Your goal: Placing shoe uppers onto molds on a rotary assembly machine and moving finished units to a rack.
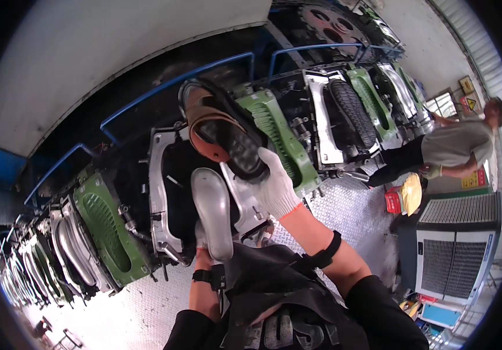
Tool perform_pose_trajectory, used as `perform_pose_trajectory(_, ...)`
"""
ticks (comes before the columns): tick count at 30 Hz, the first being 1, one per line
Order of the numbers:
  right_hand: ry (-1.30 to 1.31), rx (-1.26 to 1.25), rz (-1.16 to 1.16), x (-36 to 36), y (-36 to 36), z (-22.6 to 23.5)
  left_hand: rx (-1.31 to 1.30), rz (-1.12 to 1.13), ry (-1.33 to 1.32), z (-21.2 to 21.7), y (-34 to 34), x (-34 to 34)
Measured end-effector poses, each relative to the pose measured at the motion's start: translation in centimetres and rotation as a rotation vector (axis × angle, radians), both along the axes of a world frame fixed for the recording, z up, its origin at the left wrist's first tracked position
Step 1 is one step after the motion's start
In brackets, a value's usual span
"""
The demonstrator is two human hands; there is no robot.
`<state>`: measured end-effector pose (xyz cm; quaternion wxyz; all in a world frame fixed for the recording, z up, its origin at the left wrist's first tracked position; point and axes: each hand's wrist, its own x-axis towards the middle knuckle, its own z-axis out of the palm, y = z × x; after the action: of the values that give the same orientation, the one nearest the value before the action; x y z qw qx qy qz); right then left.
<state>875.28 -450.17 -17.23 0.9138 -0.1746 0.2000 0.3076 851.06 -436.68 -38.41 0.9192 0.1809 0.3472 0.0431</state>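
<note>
My right hand (275,185), in a white knit glove with an orange cuff edge, grips one end of a sandal (247,153). The sandal has brown straps and a dark insole, and it is held up over the machine. Below it, a smooth silver metal shoe last (212,204) stands in front of me. My left hand (201,237), also gloved, is beside and partly behind the last's lower end; its fingers are hidden, so I cannot see whether it grips the last. Silver mold halves (164,192) lie spread on either side of the last.
Green sole molds (109,227) and more silver molds line the machine to both sides. A blue rail (175,87) runs behind them. At right stand another person (458,143), a yellow sack (409,194) and a grey cabinet unit (455,256). The floor is patterned metal plate (344,207).
</note>
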Motion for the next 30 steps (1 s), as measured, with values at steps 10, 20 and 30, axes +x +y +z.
perform_pose_trajectory(10,0.010,-0.125,-0.112,0.5,-18.6,2.0,0.381,0.075,0.046,-2.9,5.3,10.0)
perform_pose_trajectory(20,-0.003,0.051,-0.350,17.6,-39.7,-5.3,0.584,-0.380,0.769,-4.2,-7.4,-6.1)
perform_pose_trajectory(30,0.261,-0.176,-0.270,18.1,-50.8,-13.5,0.929,-0.790,0.297,-1.3,-39.4,22.6)
